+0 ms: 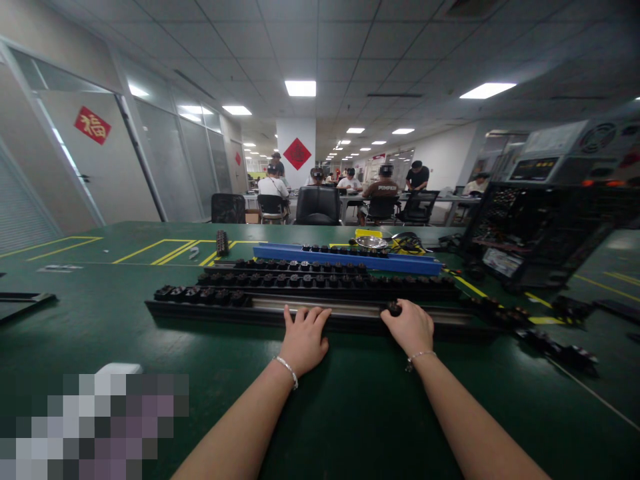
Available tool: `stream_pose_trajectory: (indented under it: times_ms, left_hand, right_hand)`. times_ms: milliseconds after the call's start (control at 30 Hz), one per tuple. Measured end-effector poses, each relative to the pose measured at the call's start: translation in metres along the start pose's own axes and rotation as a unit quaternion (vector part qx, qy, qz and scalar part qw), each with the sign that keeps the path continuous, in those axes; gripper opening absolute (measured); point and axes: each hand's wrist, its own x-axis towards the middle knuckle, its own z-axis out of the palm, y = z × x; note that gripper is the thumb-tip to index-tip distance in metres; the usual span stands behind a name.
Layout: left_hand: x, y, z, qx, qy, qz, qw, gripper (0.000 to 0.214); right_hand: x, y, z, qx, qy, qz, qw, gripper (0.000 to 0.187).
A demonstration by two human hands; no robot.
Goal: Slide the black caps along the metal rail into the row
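Note:
A long black rail (200,312) lies crosswise on the green table, with a row of small black roller-like pieces (193,295) in its left end. My left hand (306,339) rests with spread fingers on the rail's front edge, holding nothing. Farther right, my right hand (413,327) pinches one small black roller-like piece (395,309) over the bare metal strip of the rail. Its fingers partly cover that piece. Directly behind stand more black rails filled with similar pieces (305,280).
A blue rail (415,263) lies at the back, near a metal dish (371,242). An opened computer case (520,227) stands at the right, with loose strips of black pieces (560,350) before it. A short black strip (222,243) is at back left. People sit beyond the table.

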Motion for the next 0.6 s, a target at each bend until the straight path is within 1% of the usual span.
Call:
stream_pose_trajectory:
  times_ms: [233, 400, 600]
  left_hand:
    - [0.0, -0.0001, -0.0007, -0.002, -0.004, 0.001, 1.0, 0.055]
    - [0.0002, 0.0004, -0.0013, 0.003, -0.008, -0.003, 1.0, 0.056]
    - [0.0002, 0.0001, -0.0012, 0.002, -0.009, -0.002, 1.0, 0.055]
  right_hand:
    - [0.0005, 0.0024, 0.0019, 0.0, 0.014, 0.006, 1.0, 0.031]
    - [0.0005, 0.0036, 0.0036, -0.005, 0.019, 0.004, 1.0, 0.028]
    - [0.0016, 0.0045, 0.0031, -0.007, 0.011, -0.003, 1.0, 0.027]
